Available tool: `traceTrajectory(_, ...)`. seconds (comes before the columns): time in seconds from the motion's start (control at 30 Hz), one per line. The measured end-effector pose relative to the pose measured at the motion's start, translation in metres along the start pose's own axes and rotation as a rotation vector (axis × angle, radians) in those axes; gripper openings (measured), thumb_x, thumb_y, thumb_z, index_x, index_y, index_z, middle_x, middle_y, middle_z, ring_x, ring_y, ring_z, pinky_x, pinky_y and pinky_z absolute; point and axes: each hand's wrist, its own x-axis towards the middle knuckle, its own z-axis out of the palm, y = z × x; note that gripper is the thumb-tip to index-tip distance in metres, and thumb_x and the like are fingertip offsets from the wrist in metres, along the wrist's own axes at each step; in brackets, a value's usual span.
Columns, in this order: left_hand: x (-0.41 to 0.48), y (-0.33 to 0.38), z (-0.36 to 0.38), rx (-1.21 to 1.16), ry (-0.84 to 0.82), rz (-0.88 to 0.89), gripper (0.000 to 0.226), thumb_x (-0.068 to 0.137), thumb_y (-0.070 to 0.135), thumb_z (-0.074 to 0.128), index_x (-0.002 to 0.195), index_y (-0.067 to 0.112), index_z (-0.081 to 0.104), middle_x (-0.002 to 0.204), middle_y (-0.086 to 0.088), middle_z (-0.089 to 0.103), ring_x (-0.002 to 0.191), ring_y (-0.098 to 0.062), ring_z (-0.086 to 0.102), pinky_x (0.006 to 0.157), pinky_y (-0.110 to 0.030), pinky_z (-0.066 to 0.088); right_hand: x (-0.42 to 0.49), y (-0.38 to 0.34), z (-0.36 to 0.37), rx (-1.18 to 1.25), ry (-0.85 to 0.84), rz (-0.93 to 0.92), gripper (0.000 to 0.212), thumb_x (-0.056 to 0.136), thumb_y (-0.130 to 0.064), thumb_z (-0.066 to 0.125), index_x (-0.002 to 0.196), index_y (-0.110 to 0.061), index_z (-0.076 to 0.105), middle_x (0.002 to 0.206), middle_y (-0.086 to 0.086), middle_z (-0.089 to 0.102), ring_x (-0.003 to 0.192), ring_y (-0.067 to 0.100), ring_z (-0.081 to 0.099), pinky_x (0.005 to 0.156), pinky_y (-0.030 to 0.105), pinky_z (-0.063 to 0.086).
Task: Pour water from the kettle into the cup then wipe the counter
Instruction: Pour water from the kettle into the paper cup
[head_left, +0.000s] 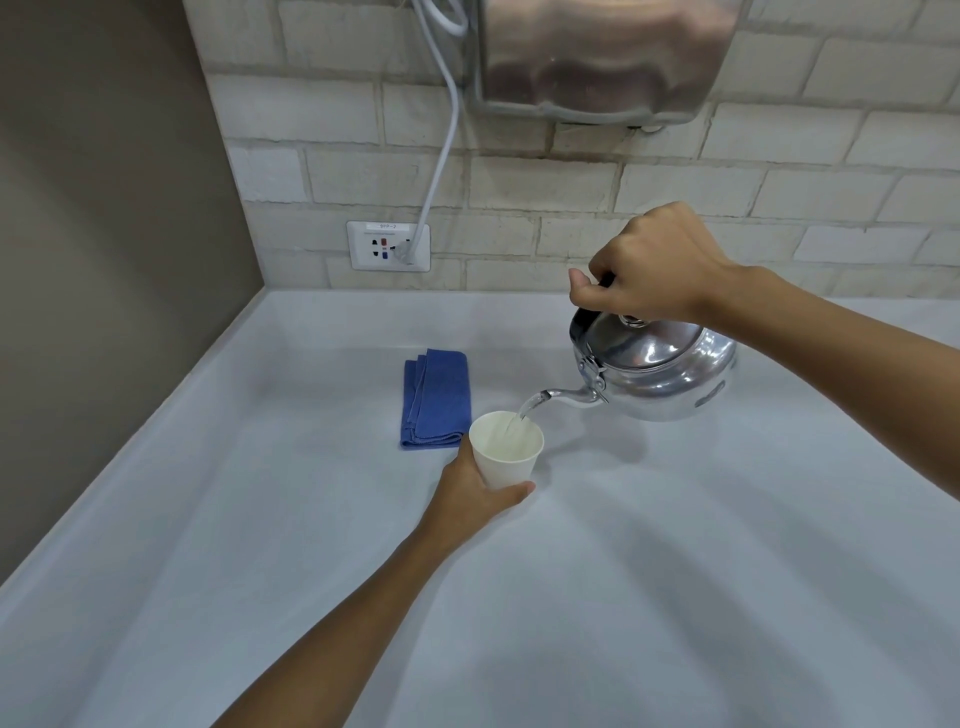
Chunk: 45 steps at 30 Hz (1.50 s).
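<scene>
Kettle (657, 371) in right grip (647, 267), cup (506, 448) in left grip (475, 488), above pale counter (675, 571), brick-tiled wall (571, 182) behind.

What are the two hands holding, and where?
Right hand holds the kettle by its top handle; left hand holds the cup around its lower side.
</scene>
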Motion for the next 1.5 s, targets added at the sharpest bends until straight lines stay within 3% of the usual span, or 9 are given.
traceTrajectory(0.6, 0.0001, -0.0014, 0.0001, -0.002, 0.002, 0.006, 0.082, 0.056, 0.042, 0.083, 0.124, 0.029, 0.038, 0.106, 0.017, 0.051, 0.094, -0.004, 0.051, 0.06, 0.004, 0.039, 0.0001, 0.0031, 0.0014, -0.015, 0.017, -0.02, 0.047, 0.081, -0.032, 0.039, 0.041, -0.009, 0.029, 0.036, 0.009, 0.024, 0.04, 0.02, 0.02, 0.048, 0.022, 0.012)
traceTrajectory(1.0, -0.001, 0.0018, -0.0009, 0.014, -0.007, 0.008, 0.083, 0.059, 0.042, 0.082, 0.127, 0.027, 0.037, 0.11, 0.014, 0.051, 0.098, -0.007, 0.05, 0.06, -0.006, 0.04, -0.0004, 0.005, 0.0016, -0.021, 0.011, -0.028, 0.048, 0.081, -0.033, 0.037, 0.04, -0.009, 0.029, 0.036, 0.007, 0.024, 0.04, 0.02, 0.021, 0.049, 0.023, 0.014)
traceTrajectory(1.5, -0.0019, 0.0034, -0.0006, 0.012, -0.001, 0.003, 0.083, 0.058, 0.041, 0.083, 0.126, 0.026, 0.038, 0.111, 0.012, 0.052, 0.099, -0.009, 0.051, 0.06, -0.005, 0.041, 0.0007, 0.0046, 0.0013, -0.033, 0.007, -0.04, 0.048, 0.082, -0.032, 0.036, 0.04, -0.01, 0.028, 0.036, 0.007, 0.024, 0.04, 0.021, 0.021, 0.048, 0.024, 0.015)
